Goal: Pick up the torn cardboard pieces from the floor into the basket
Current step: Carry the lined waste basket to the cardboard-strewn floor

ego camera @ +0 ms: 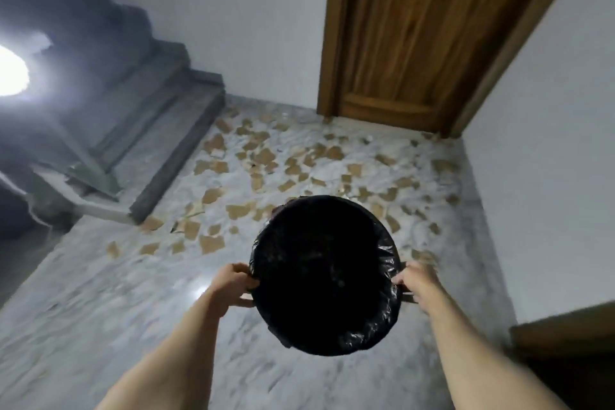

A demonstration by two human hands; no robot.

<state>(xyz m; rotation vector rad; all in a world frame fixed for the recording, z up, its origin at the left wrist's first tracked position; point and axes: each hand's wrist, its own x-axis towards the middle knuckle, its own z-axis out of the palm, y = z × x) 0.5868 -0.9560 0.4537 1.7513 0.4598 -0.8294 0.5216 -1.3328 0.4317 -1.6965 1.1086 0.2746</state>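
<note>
I am looking down from the head camera at a pale marble floor [100, 303] in a small hallway, and the whole view is slightly blurred. Just below the middle of the view I see a round basket [324, 276] lined with a glossy black plastic bag [369, 333], its opening facing up toward me and its inside too dark for me to make out any contents. The left hand [231, 286] grips the basket's rim at 9 o'clock, its fingers [248, 281] curled closed over the edge of the liner. The right hand [417, 281] grips the opposite rim at 3 o'clock, its fingers [399, 280] likewise closed on the edge. Both bare forearms reach in from the bottom of the view. The torn cardboard pieces [299, 170] lie scattered across the floor beyond the basket, from about 10 o'clock round to 2 o'clock, many small brown scraps spread apart from one another, and a few sit just beside the basket's far edge. At 10 o'clock grey stone steps [173, 110] rise away to the left, with a bright light glare [10, 73] at the far left edge. At 1 o'clock a closed wooden door [419, 36] stands in a white wall [549, 143], with scraps lying near its foot.
</note>
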